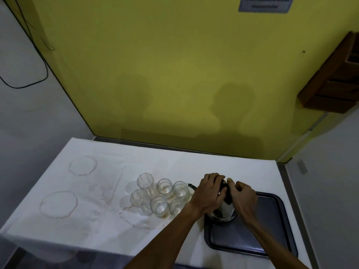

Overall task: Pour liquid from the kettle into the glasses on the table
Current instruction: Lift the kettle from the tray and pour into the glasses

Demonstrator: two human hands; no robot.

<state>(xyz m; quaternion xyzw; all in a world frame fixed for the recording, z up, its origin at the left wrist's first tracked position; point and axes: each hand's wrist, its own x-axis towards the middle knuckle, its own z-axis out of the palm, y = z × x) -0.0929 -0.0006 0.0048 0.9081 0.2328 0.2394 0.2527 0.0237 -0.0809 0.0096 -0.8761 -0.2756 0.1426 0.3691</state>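
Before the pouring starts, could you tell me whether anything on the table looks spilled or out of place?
Yes. The white tablecloth carries brownish ring stains at its left, and wet-looking brown marks around the cluster of glasses. Both hands, left and right, are on the kettle, which stands upright on the dark tray.

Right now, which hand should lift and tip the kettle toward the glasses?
Probably the right hand: it sits at the kettle's black handle. The left hand covers the top and lies between kettle and glasses, better for steadying the lid.
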